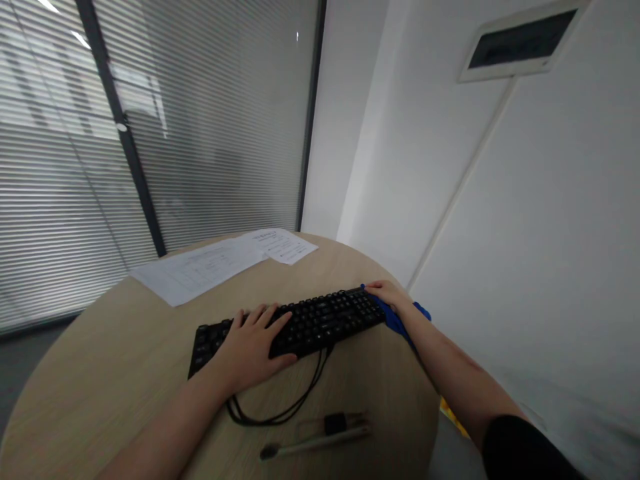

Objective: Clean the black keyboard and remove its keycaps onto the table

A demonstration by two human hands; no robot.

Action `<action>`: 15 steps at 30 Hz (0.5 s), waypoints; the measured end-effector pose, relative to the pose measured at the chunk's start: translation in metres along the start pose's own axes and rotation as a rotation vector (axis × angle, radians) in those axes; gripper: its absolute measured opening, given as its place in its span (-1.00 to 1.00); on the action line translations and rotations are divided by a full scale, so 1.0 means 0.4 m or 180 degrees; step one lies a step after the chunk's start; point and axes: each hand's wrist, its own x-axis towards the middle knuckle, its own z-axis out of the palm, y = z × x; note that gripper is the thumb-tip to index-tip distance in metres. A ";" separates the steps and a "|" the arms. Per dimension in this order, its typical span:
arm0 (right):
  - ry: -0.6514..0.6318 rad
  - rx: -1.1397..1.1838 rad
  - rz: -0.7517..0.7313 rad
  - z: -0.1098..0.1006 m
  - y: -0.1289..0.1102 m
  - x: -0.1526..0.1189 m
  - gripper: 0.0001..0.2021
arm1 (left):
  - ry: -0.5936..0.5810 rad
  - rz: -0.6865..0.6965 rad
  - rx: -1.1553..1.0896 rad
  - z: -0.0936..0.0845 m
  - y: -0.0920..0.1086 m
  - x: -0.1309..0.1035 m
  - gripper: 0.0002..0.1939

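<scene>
A black keyboard (pixel 325 321) lies aslant on the round wooden table. My left hand (pixel 253 350) rests flat over its left part, fingers spread across the keys and thumb by the near edge. At the keyboard's far right end, my right hand (pixel 389 293) is closed on a blue cloth (pixel 395 320), which touches the end of the keyboard and hangs under my wrist. The keyboard's black cable (pixel 305 400) loops on the table in front of it. Nearer me lie a slim brush (pixel 315 443) with a dark tip and a small black-and-clear item (pixel 336 423), too blurred to name.
Printed paper sheets (pixel 210 263) lie at the table's (pixel 100 373) far side. Glass with blinds (pixel 225 133) stands behind, and a white wall (pixel 525 233) with a panel box (pixel 523 41) is on the right. Something yellow (pixel 453 417) shows below the table's right edge.
</scene>
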 end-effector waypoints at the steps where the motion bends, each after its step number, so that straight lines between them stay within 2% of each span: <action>1: -0.0123 0.0042 0.0012 0.002 -0.001 0.000 -0.82 | 0.0018 0.0002 -0.0010 0.005 -0.001 0.000 -0.13; 7: -0.0680 0.0251 0.0103 -0.015 -0.007 -0.008 -0.80 | -0.0027 -0.0056 -0.0023 0.010 -0.001 0.004 -0.14; 15: -0.0909 0.0036 0.0084 -0.062 -0.010 -0.050 -0.80 | 0.0021 -0.0078 -0.0051 0.008 0.003 0.008 -0.16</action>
